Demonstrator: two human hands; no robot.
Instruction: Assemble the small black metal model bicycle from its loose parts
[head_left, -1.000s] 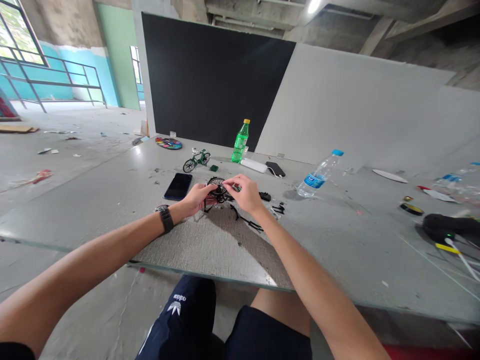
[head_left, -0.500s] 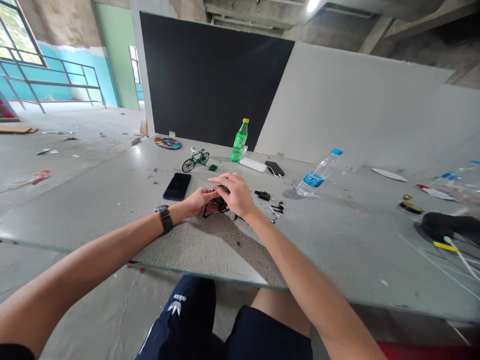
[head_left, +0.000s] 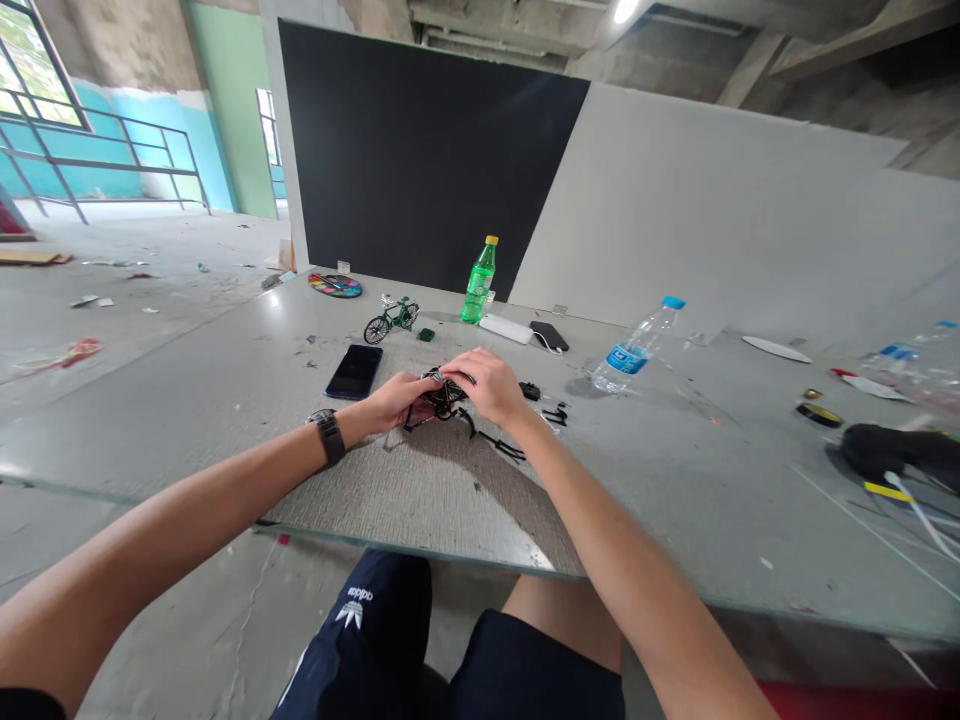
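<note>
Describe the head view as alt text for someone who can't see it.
A person's left hand holds a small black model bicycle over a grey table, with the right hand at its upper side. Loose black parts lie to the right, a phone to the left. Farther back stand a green model bicycle and a green bottle.

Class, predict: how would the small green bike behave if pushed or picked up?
The green bike would probably tip if pushed sideways, as it stands upright on narrow wheels. Pushed lengthwise, it might roll, if those round wheels turn freely. It looks thin-framed and spindly, so a rough grip could bend it.
</note>
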